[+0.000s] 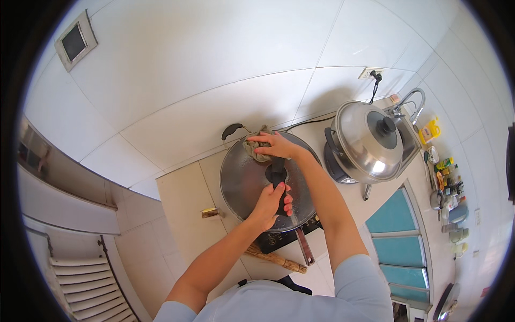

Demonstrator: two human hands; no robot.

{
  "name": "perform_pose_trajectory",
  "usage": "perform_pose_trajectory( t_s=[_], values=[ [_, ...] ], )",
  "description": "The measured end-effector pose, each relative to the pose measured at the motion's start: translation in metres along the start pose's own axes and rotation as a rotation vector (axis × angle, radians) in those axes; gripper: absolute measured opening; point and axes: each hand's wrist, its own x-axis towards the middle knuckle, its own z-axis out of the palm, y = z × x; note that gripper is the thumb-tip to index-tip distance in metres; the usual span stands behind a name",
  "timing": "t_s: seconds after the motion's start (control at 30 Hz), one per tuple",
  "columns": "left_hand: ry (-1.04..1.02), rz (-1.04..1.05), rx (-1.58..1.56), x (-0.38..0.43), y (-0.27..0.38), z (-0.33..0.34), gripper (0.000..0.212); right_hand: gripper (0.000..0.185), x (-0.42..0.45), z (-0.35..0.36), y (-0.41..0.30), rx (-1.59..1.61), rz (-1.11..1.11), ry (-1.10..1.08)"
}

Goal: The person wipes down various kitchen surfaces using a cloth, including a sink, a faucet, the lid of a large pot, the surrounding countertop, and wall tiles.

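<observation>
A large wok with a glass lid (241, 181) stands on a black induction cooker (273, 240). My left hand (271, 205) is closed around the black lid handle (278, 173) at the lid's middle. My right hand (277, 145) presses a crumpled grey-green cloth (257, 149) onto the far part of the lid, beside the wok's black loop handle (232, 129). The glass looks misted, with drops on it, and what lies beneath is hard to make out. A brown handle (304, 246) sticks out at the wok's near side.
A bundle of straw-like stalks (285, 262) lies before the cooker. Right of the wok stands a large steel pot with a domed lid (358, 137), near a sink tap (418, 96). Bottles (444, 164) line the right wall. A small brown block (210, 213) lies left.
</observation>
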Motion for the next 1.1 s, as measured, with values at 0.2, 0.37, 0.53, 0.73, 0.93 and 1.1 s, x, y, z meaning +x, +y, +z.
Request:
perform_pose_trajectory(
  t_s=[0.2,0.37,0.53,0.73,0.93,1.1],
  values=[
    [-0.014,0.028,-0.033,0.001,-0.009,-0.001,0.021,0.045,-0.114,0.03,0.016,-0.148,0.237,0.466],
    [-0.019,0.059,-0.031,0.003,-0.007,-0.002,0.021,0.054,-0.202,0.121,-0.073,-0.333,0.392,0.645],
    [-0.017,0.057,-0.06,0.009,-0.008,-0.002,0.021,0.058,-0.177,0.163,-0.124,-0.346,0.246,0.484],
    [0.031,0.026,-0.062,0.007,-0.004,0.004,0.021,0.057,-0.079,0.148,-0.124,-0.612,0.086,0.593],
    [0.001,-0.038,-0.021,0.003,0.005,-0.007,0.022,0.052,0.006,0.128,-0.116,-0.604,0.322,0.771],
    [0.001,-0.083,-0.014,0.004,0.005,-0.003,0.021,0.05,0.01,0.131,-0.115,-0.546,0.234,0.693]
  ],
)
